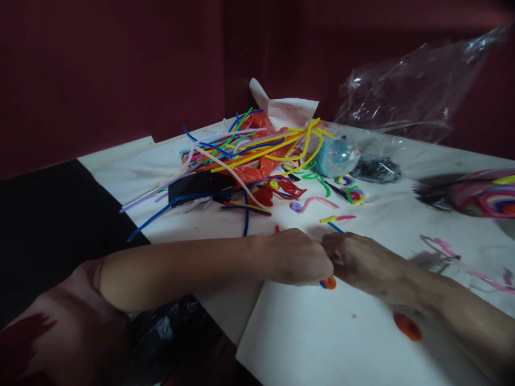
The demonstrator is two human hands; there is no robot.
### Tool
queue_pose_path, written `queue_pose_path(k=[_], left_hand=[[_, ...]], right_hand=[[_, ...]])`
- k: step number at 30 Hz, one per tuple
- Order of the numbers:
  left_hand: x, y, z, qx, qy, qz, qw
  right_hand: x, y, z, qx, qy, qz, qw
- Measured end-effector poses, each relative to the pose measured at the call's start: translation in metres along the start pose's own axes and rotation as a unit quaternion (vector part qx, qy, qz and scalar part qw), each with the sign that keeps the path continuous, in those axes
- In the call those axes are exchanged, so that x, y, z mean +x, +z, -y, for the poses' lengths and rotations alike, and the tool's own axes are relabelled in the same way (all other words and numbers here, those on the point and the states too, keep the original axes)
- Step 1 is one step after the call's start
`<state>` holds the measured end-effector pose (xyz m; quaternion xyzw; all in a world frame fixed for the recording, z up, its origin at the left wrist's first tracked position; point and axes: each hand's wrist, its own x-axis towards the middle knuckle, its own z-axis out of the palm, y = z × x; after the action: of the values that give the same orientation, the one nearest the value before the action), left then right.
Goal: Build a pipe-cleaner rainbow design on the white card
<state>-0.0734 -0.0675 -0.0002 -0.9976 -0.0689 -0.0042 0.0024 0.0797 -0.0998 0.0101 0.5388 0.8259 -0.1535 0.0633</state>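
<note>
My left hand (295, 257) is closed, knuckles up, over a white sheet. My right hand (356, 260) is closed too and meets it, so the fingertips of both are mostly hidden. From under the left hand pokes a small orange and blue pipe cleaner coil (330, 282), apparently gripped there. What the right fingers pinch is out of sight. Another orange coil (407, 327) lies on the sheet below my right forearm. Just beyond the hands are a short yellow and pink pipe cleaner piece (338, 219) and a purple coil with a pink tail (317, 203).
A heap of coloured pipe cleaners (249, 147) spreads across the back of the white table (120, 161). Beside it stand a clear domed container (339, 157) and a transparent plastic bag (406, 91). A multicoloured coiled piece (483, 193) lies at right. Dark red walls close off the back.
</note>
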Motion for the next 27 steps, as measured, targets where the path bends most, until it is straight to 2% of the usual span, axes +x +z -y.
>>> queue_pose_path(k=[7, 10, 17, 20, 24, 27], left_hand=[[-0.002, 0.004, -0.001, -0.005, -0.016, -0.009, 1.000], [-0.003, 0.004, -0.001, -0.005, -0.014, -0.009, 1.000], [-0.001, -0.001, 0.000, -0.057, -0.053, 0.030, 0.996], [0.002, -0.003, 0.002, -0.065, -0.054, 0.032, 0.996], [0.004, -0.003, 0.003, -0.068, -0.050, 0.029, 0.996], [0.004, -0.002, 0.003, -0.079, -0.052, 0.034, 0.995]], right_hand=[[-0.005, 0.001, -0.002, 0.000, -0.002, -0.015, 1.000], [-0.012, 0.004, -0.003, -0.017, -0.025, -0.032, 0.999], [-0.025, 0.020, 0.007, -0.045, -0.043, -0.130, 0.990], [-0.027, 0.026, 0.013, -0.048, -0.003, -0.147, 0.988], [-0.028, 0.029, 0.022, -0.078, 0.083, -0.130, 0.985], [-0.028, 0.029, 0.026, -0.091, 0.112, -0.122, 0.982]])
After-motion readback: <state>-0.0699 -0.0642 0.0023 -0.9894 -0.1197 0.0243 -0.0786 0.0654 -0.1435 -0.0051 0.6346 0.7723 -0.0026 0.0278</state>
